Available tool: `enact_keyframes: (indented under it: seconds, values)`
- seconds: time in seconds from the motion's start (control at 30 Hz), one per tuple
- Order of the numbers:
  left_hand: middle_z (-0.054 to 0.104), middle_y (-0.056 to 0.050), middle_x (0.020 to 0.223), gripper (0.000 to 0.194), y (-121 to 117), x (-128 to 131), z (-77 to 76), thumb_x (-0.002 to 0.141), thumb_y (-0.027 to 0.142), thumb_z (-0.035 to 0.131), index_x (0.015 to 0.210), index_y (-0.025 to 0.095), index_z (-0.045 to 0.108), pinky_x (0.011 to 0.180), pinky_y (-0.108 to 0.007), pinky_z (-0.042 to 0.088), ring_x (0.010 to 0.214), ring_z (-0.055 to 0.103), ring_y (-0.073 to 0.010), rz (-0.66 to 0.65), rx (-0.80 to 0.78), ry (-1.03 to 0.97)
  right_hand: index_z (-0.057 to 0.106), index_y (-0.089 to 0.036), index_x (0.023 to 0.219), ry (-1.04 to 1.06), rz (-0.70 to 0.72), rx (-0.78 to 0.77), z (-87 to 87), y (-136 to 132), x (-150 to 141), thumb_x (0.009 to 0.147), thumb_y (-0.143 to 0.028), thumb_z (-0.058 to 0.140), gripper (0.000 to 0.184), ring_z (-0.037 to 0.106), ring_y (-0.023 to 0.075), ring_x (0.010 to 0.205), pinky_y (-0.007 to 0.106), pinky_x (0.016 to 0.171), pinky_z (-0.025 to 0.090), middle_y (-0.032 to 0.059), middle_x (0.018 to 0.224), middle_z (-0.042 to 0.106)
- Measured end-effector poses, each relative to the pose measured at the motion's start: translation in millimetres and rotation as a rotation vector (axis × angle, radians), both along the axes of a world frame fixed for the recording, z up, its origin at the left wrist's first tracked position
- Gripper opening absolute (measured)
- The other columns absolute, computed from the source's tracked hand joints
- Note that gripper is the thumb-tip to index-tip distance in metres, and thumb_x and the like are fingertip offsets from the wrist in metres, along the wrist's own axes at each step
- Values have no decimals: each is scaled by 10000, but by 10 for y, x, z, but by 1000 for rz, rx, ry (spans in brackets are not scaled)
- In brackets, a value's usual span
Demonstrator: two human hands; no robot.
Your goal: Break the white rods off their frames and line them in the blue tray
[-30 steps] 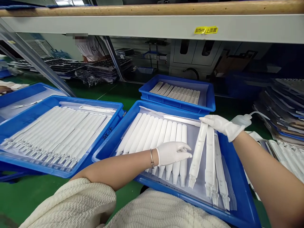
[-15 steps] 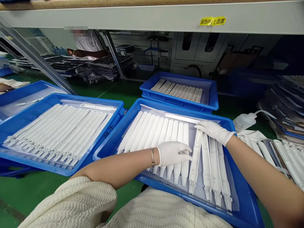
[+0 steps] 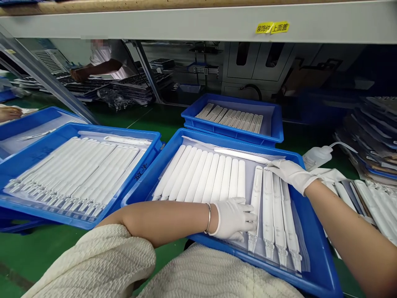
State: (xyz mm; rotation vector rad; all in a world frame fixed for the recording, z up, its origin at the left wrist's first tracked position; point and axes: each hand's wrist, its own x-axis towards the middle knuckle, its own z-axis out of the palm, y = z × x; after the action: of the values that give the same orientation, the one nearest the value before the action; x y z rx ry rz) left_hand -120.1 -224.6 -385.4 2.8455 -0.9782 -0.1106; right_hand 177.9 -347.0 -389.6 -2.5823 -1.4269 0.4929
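Note:
In the head view, my left hand (image 3: 235, 219), in a white glove, lies palm down with fingers spread. It is over the lower ends of white plastic strips in a blue tray (image 3: 319, 248), its fingertips against a strip (image 3: 257, 186) with its hollow side up. My right hand (image 3: 288, 173), also gloved, has its fingers stretched to the upper ends of several more hollow-side-up strips (image 3: 268, 207); its fingertips touch there. Smooth-side-up strips (image 3: 201, 174) lie in a row to the left. Another strip (image 3: 240, 155) lies crosswise along the far side.
A second blue tray (image 3: 124, 209) of white strips stands at left, and a third (image 3: 231, 131) behind. A squeeze bottle (image 3: 318, 156) and stacked sheets (image 3: 369, 140) are at right. A shelf beam (image 3: 155, 25) crosses above. A co-worker (image 3: 108, 62) handles dark parts beyond.
My left hand has moved down and slightly right, and its fingers have spread. My right hand has shifted right, away from the upper end of the leftmost hollow-side-up strip.

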Motion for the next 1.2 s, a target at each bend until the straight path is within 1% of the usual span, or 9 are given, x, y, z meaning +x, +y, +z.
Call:
enact_keyframes:
  seconds: [0.2,0.4,0.53,0.67,0.77,0.87,0.97,1.1,1.2]
  values:
    - [634,-90,1344,442,-52,38,-105,891,438,652,1273,217,636,1065,-495,369,1279,526,-277,-25,-66,-38,739,-166,1111,-110,6,17,236,223,-160,948,-456,465,431,646,343,1046,477,959,478,152,1141,702]
    - [666,-68,1315,369,-12,93,76,979,432,528,1273,246,649,1017,-390,413,1304,535,-233,8,-179,69,691,-248,1215,69,121,99,329,759,-565,981,-422,447,380,621,252,1153,343,1016,450,47,1303,665]
    - [691,-71,1287,375,146,118,294,1018,391,442,1239,202,679,1120,-378,379,1290,565,-235,192,-331,62,702,-239,1153,76,90,61,151,1065,-727,970,-505,480,392,654,271,1047,379,966,462,90,1226,694]
    - [705,-57,1270,352,347,112,418,1008,339,455,1196,185,710,1125,-369,415,1208,626,-221,490,-522,-45,686,-202,1041,89,50,46,13,1219,-744,908,-578,564,417,651,278,967,380,904,467,130,1091,714]
    - [717,-62,1240,333,455,103,464,994,312,474,1151,170,731,1106,-353,448,1177,643,-209,644,-670,-127,632,-203,942,138,-2,37,70,1209,-728,919,-525,546,334,634,226,800,344,776,477,83,921,708]
    - [723,-51,1215,304,513,106,478,976,313,509,1135,177,729,1090,-352,466,1164,641,-209,759,-762,-120,569,-201,878,155,-45,80,266,1083,-710,917,-441,527,247,583,194,742,308,689,447,57,841,659]
    - [675,-60,1306,355,528,135,408,945,315,559,1262,190,657,1127,-401,442,1229,606,-226,841,-847,-36,578,-205,882,420,-28,238,479,878,-711,898,-479,539,277,518,154,660,282,619,428,24,781,602]
    - [486,-172,1520,653,479,196,209,905,383,639,1476,141,436,1170,-449,400,1404,478,-271,857,-1153,283,635,-193,833,706,-88,396,696,647,-750,770,-613,724,433,494,138,609,275,560,431,16,716,570]
    - [574,-186,1420,735,400,202,132,808,395,765,1426,125,473,1107,-451,472,1328,552,-290,709,-1304,628,672,-196,826,718,-184,430,906,550,-727,718,-629,788,461,504,143,584,279,515,434,23,684,570]
